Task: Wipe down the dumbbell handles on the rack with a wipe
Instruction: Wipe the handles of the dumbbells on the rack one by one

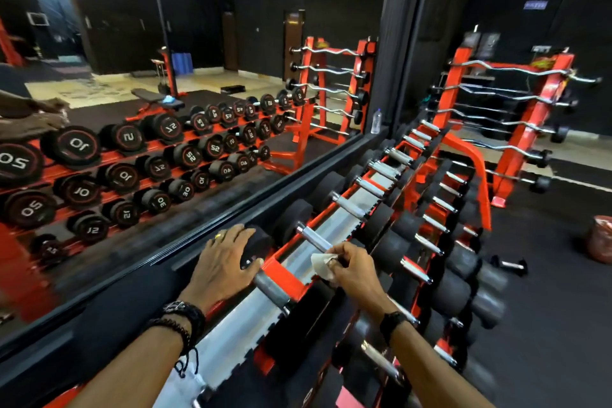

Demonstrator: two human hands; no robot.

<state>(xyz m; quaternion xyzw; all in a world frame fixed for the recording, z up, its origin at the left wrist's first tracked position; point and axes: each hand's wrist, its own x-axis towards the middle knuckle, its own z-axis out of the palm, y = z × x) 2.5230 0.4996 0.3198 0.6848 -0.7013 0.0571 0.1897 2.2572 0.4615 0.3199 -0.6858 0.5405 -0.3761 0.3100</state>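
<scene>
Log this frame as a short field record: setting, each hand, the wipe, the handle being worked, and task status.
setting: gym, orange dumbbell rack beside a wall mirror
left hand: fingers spread, resting on the black head of the nearest top-row dumbbell
right hand: pinching a crumpled white wipe
wipe position: at the near end of the next dumbbell's chrome handle
nearest handle: uncovered, no wipe on it
other: curl-bar rack at the far right, water bottle on the mirror ledge
status: wiping under way, many handles farther along
</scene>
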